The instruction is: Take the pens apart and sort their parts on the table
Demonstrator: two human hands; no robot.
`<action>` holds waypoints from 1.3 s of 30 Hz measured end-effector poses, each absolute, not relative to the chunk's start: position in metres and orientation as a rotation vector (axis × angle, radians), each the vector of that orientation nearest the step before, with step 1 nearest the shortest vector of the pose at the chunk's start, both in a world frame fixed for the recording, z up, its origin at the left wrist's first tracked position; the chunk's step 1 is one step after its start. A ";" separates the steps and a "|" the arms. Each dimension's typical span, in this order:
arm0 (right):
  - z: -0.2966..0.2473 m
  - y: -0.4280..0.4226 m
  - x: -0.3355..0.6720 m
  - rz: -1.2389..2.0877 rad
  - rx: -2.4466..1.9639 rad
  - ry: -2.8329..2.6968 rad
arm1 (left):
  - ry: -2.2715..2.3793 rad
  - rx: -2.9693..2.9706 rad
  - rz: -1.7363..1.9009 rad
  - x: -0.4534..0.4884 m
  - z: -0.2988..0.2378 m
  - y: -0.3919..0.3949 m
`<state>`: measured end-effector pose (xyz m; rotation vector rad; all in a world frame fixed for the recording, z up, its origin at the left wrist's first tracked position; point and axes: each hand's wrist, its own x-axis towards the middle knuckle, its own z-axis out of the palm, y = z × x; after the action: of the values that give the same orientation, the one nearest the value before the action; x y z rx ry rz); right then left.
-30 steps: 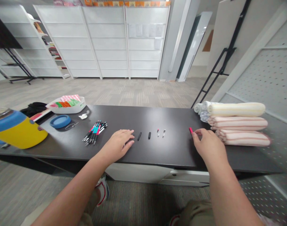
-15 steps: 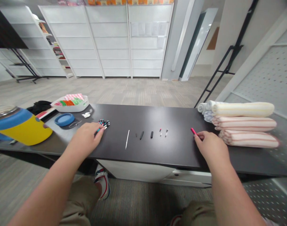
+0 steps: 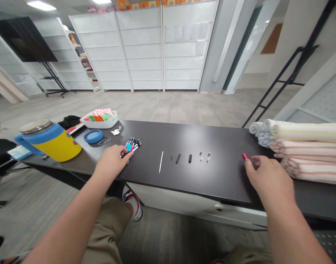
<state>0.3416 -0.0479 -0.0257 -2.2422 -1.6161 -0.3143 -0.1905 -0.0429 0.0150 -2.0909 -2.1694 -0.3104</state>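
Step in hand, as judged: singling out a pen, with the left hand (image 3: 112,160) curled at the loose bundle of turquoise, red, black and white pens (image 3: 134,143) on the smooth dark tabletop (image 3: 225,145); cannot tell whether it grips one. Right hand (image 3: 273,180) is half-curled, a short red cylindrical piece (image 3: 244,156) at its thumb tip, hold unclear. Slim white rod (image 3: 161,162) lies between the hands; next move likely calls for a fine left-hand pinch.
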 end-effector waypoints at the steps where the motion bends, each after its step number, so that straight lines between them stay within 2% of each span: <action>1: -0.025 -0.048 0.340 -0.313 -2.241 -1.610 | -2.174 -2.065 -0.295 -0.188 0.015 -0.043; 15: -0.020 -0.047 0.333 -0.245 -2.333 -1.595 | -2.208 -1.801 0.007 -0.143 0.024 -0.049; 24: -0.017 -0.049 0.332 -0.237 -2.380 -1.598 | -2.207 -1.733 0.015 -0.127 0.020 -0.045; 39: -0.026 -0.051 0.342 -0.283 -2.198 -1.624 | -2.166 -1.801 -0.063 -0.131 0.015 -0.046</action>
<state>0.3418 -0.0505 -0.0263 -2.1982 -1.6237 -0.2830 -0.1313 -0.0461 0.0146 -1.8011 -2.1658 -0.0630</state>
